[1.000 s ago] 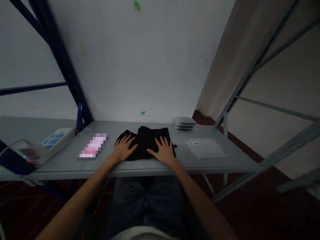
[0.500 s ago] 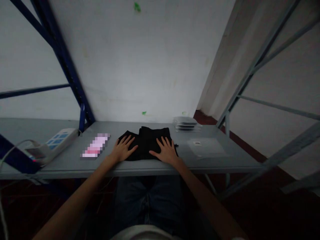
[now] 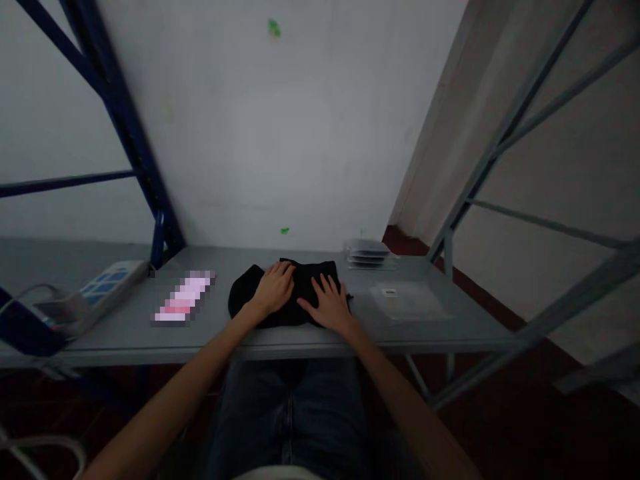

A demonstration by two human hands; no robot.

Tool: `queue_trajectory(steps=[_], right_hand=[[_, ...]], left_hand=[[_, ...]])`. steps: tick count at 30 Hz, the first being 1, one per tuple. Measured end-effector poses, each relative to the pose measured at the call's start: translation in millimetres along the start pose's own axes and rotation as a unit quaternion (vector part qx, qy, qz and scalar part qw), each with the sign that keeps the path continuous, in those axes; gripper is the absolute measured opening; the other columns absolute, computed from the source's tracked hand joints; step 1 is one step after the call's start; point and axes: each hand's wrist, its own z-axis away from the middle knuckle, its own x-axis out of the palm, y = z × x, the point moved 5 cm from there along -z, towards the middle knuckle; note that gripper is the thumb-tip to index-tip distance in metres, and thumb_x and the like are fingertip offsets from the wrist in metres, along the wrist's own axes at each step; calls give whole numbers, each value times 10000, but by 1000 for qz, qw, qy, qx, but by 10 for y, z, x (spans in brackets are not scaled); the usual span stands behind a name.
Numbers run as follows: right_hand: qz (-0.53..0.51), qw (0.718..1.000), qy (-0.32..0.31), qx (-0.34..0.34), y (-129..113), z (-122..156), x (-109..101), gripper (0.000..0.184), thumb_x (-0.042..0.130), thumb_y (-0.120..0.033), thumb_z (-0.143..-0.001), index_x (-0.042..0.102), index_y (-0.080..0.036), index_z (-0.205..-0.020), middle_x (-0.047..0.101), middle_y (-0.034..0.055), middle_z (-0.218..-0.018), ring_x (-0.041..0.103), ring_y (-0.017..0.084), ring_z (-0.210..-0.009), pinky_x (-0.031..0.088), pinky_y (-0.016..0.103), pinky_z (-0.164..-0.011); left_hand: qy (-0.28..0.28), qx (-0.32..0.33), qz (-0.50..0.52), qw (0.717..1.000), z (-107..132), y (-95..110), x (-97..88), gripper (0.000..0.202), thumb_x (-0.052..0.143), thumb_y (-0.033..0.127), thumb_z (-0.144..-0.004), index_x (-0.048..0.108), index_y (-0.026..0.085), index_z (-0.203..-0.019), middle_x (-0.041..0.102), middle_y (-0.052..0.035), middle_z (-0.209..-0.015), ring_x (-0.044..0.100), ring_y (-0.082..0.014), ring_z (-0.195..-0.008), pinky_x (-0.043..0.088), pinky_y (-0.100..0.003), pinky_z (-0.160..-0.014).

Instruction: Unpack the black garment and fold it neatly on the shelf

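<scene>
A folded black garment (image 3: 305, 293) lies on the grey tabletop close to its front edge. My left hand (image 3: 274, 288) rests palm down on the upper middle of the cloth, its fingers stretched out and slightly bent close together. On the right part of the garment, my right hand (image 3: 332, 303) lies flat with its fingers spread. A bit of dark cord or cloth pokes out past the garment's right side. Neither hand grips anything that I can see.
A clear plastic bag (image 3: 410, 300) with a small label lies to the right. Behind it sits a stack of flat plastic packets (image 3: 369, 253). At left are a pixelated pink phone-like object (image 3: 185, 297) and a white power strip (image 3: 113, 287). Blue metal posts (image 3: 125, 127) flank the table (image 3: 470, 320).
My left hand has slid rightward and inward over the garment, its fingers drawing closer together. The garment's left part is now uncovered and looks rounder. My right hand stays spread in place.
</scene>
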Motion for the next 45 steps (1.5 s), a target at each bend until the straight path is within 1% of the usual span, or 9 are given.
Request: queue_trajectory(steps=[3, 6, 10, 21, 28, 32, 36, 40, 45], right_hand=[[2, 1000, 25, 18, 16, -226, 1, 720, 289, -614, -1059, 372, -150, -1603, 324, 160, -1670, 250, 335, -1559, 145, 602, -1245], [5, 999, 26, 29, 88, -449, 81, 629, 307, -472, -1084, 419, -89, -1570, 391, 176, -1636, 291, 301, -1546, 184, 505, -1258], [2, 1000, -1, 23, 229, -552, 232, 656, 343, -475, -1072, 398, -59, -1577, 346, 178, -1658, 239, 280, -1569, 204, 422, -1258], [7, 997, -46, 64, 312, -507, 298, 866, 375, -740, -985, 289, -179, -1639, 203, 161, -1711, 135, 295, -1597, 123, 472, -1267], [8, 997, -54, 59, 321, -476, 266, 825, 363, -715, -1000, 309, -190, -1634, 222, 148, -1708, 134, 288, -1597, 128, 496, -1265], [2, 999, 6, 49, 317, -453, 219, 700, 385, -566, -1047, 345, -163, -1617, 296, 159, -1684, 211, 291, -1579, 183, 504, -1258], [-11, 992, 125, 10, 282, -445, 113, 534, 337, -329, -1070, 438, -158, -1565, 412, 127, -1636, 295, 244, -1547, 195, 474, -1268], [-42, 972, 232, 4, 401, -473, -98, 512, 284, -235, -1059, 498, -139, -1515, 500, 132, -1572, 366, 241, -1503, 224, 472, -1261], [10, 963, 260, 72, 1055, -544, -557, 518, 331, -169, -1013, 488, -94, -1500, 489, 187, -1557, 402, 266, -1450, 295, 436, -1215]], left_hand=[[-52, -26, 46, 997, -148, 41, 318, 440, 378, 282, -1034, 543, 160, -1424, 557, -137, -1501, 476, -273, -1417, 353, -470, -1210], [-121, -89, 53, 987, -153, -66, 610, 488, 383, 352, -1044, 500, 192, -1491, 479, -112, -1594, 363, -283, -1517, 274, -541, -1248], [-154, -127, 47, 979, -73, -252, 789, 548, 361, 468, -1048, 483, 222, -1522, 406, -106, -1642, 299, -313, -1552, 271, -614, -1224], [-178, -144, 15, 973, 56, -455, 789, 722, 263, 596, -1040, 356, 157, -1606, 263, -113, -1696, 160, -316, -1594, 219, -584, -1247], [-167, -151, 12, 974, 50, -489, 797, 759, 293, 648, -1021, 357, 172, -1608, 264, -108, -1697, 189, -315, -1588, 236, -554, -1249], [-152, -151, 6, 977, 52, -476, 749, 742, 328, 627, -1020, 389, 158, -1592, 321, -126, -1676, 223, -329, -1578, 269, -568, -1234], [-94, -107, -25, 989, -11, -280, 515, 661, 336, 530, -1043, 455, 119, -1546, 398, -170, -1632, 293, -344, -1551, 240, -603, -1237], [-14, -45, -25, 999, -66, 188, 239, 592, 296, 446, -1070, 504, 105, -1507, 445, -172, -1605, 335, -308, -1537, 206, -536, -1271], [-75, 28, 62, 995, 48, 736, 369, 619, 334, 553, -1055, 480, 186, -1532, 463, -124, -1602, 347, -276, -1535, 238, -533, -1267]])
